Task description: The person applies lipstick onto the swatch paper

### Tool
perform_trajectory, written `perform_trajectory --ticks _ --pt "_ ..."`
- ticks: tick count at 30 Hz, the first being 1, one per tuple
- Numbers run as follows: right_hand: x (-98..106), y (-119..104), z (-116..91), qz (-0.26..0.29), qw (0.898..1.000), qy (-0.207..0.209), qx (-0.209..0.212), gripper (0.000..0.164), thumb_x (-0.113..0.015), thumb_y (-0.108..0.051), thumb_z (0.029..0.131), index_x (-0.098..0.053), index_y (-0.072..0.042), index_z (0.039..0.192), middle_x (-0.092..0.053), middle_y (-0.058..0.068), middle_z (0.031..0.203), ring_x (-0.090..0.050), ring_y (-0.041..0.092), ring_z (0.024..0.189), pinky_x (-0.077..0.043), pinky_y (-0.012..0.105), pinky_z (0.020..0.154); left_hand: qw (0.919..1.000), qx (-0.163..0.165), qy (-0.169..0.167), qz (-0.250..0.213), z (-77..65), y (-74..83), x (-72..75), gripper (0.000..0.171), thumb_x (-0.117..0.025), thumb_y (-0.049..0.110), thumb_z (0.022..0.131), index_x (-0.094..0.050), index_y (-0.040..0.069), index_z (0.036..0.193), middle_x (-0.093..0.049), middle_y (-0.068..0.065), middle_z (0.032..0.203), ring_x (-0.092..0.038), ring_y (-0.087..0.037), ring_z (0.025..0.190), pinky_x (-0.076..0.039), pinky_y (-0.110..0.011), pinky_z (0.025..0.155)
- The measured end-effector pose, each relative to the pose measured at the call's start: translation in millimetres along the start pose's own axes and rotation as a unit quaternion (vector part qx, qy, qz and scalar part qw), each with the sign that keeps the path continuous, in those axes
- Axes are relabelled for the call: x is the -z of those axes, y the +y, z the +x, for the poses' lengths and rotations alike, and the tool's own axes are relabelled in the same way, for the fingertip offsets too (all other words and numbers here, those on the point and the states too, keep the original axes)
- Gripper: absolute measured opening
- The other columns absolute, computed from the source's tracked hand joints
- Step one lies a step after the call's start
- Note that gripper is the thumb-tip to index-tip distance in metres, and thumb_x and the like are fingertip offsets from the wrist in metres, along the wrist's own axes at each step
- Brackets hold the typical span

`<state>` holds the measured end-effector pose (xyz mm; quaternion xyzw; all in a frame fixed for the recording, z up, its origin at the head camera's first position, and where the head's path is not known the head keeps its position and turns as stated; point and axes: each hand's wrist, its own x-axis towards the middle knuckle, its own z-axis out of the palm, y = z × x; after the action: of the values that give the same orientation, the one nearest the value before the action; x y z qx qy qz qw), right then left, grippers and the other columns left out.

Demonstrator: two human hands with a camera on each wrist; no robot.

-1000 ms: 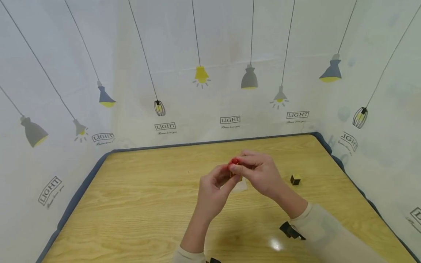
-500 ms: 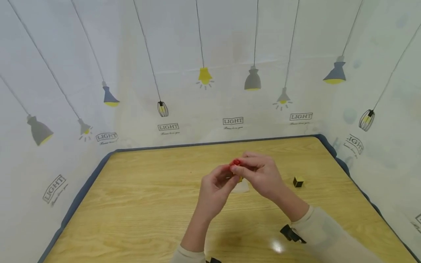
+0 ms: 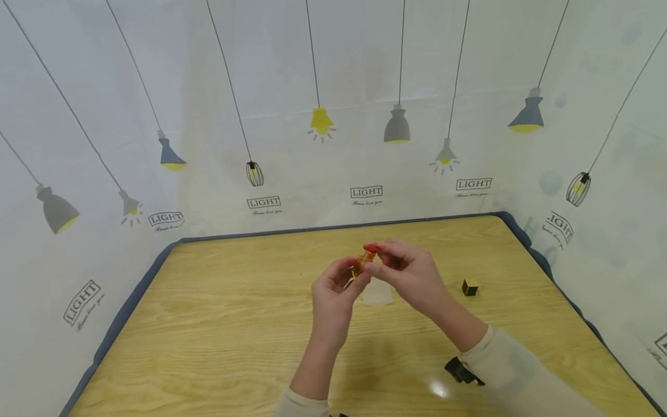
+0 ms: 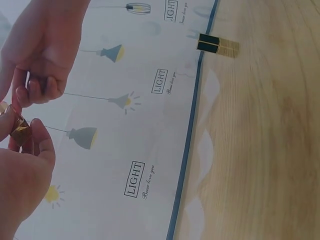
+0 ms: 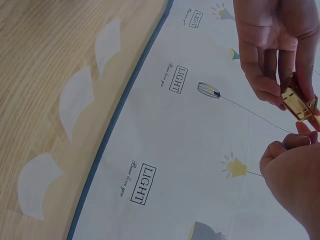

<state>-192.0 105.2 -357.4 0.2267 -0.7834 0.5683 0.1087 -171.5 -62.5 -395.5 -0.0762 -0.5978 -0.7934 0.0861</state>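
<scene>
Between both hands, above the table, is a gold lipstick (image 3: 365, 262) with a red end (image 3: 372, 248) at its upper right. My left hand (image 3: 332, 301) pinches its squarish gold base (image 5: 298, 103) between thumb and fingers, seen closely in the right wrist view. My right hand (image 3: 417, 281) pinches the upper end, thumb in front and fingertips at the red part. Red colour shows on fingertips of both hands. To the right on the table stands a small black and gold cap (image 3: 470, 287), apart from the hands. Fingers hide part of the lipstick.
A white patch (image 3: 377, 294) lies on the wooden table (image 3: 219, 324) beneath the hands. Several curved white pieces (image 5: 77, 100) show in the wrist views. Dark blue edging (image 3: 292, 230) borders the table, and a pale wall cloth (image 3: 344, 58) with printed lamps rises behind.
The lipstick has tilted, with more of its gold body now showing between the hands. My left hand has shifted slightly left. The cap stays in place on the table.
</scene>
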Motion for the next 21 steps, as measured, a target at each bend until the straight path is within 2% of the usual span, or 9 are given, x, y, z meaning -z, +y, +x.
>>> perform_trajectory --ticks 4,7,9,11,13,16,21 --pt "11 7 0 -0.029 0.999 -0.021 -0.017 0.015 -0.082 -0.017 0.095 -0.069 -0.009 0.097 -0.046 0.003 0.078 -0.044 0.012 0.069 -0.036 0.025 0.059 1.0000 0.002 0.002 0.002 3.1 1.5 5.6 0.035 -0.081 0.004 0.093 -0.068 -0.009 0.123 -0.076 -0.002 0.114 -0.074 -0.012 0.110 -0.062 -0.025 0.095" --pt "23 17 0 -0.085 0.996 -0.025 -0.031 0.017 -0.078 -0.024 0.099 -0.072 -0.011 0.106 -0.057 0.004 0.085 -0.053 0.014 0.075 -0.046 0.026 0.065 0.9998 0.001 0.009 0.019 7.1 2.8 10.7 0.031 -0.079 0.000 0.094 -0.069 -0.008 0.122 -0.076 -0.007 0.115 -0.074 -0.012 0.109 -0.062 -0.025 0.095" --pt "31 28 -1 -0.126 0.991 -0.029 -0.039 0.024 -0.075 -0.028 0.102 -0.073 -0.010 0.118 -0.067 0.006 0.098 -0.061 0.018 0.087 -0.055 0.031 0.074 0.9994 0.000 0.013 0.033 10.7 2.8 13.8 0.030 -0.079 -0.002 0.093 -0.070 -0.008 0.120 -0.076 -0.010 0.116 -0.073 -0.011 0.107 -0.062 -0.024 0.095" --pt "36 42 -4 -0.168 0.984 -0.040 -0.050 0.038 -0.072 -0.031 0.104 -0.070 -0.007 0.134 -0.070 0.011 0.118 -0.067 0.026 0.103 -0.062 0.041 0.087 0.9988 0.001 0.012 0.046 14.4 2.5 16.1 0.029 -0.079 -0.003 0.092 -0.070 -0.007 0.119 -0.076 -0.013 0.117 -0.073 -0.012 0.106 -0.062 -0.024 0.094" --pt "41 56 -9 -0.193 0.977 -0.060 -0.072 0.052 -0.067 -0.035 0.106 -0.060 -0.004 0.148 -0.063 0.019 0.139 -0.065 0.037 0.121 -0.060 0.054 0.100 0.9977 0.004 0.006 0.067 18.3 1.9 17.7 0.029 -0.080 -0.001 0.092 -0.071 -0.006 0.119 -0.075 -0.016 0.118 -0.073 -0.013 0.106 -0.062 -0.024 0.093" --pt "45 78 -18 -0.233 0.961 -0.094 -0.114 0.066 -0.059 -0.043 0.110 -0.045 -0.002 0.159 -0.044 0.029 0.159 -0.050 0.051 0.141 -0.048 0.067 0.113 0.9945 0.014 -0.012 0.103 24.8 0.2 19.1 0.030 -0.081 0.003 0.092 -0.073 -0.001 0.120 -0.075 -0.017 0.120 -0.073 -0.017 0.107 -0.062 -0.023 0.091" --pt "48 108 -29 -0.278 0.935 -0.142 -0.168 0.075 -0.052 -0.045 0.112 -0.029 0.003 0.165 -0.025 0.038 0.167 -0.031 0.061 0.151 -0.036 0.076 0.117 0.9843 0.018 -0.047 0.169 39.1 -3.9 18.1 0.031 -0.083 0.010 0.094 -0.073 0.004 0.122 -0.076 -0.015 0.120 -0.074 -0.024 0.111 -0.064 -0.026 0.091"
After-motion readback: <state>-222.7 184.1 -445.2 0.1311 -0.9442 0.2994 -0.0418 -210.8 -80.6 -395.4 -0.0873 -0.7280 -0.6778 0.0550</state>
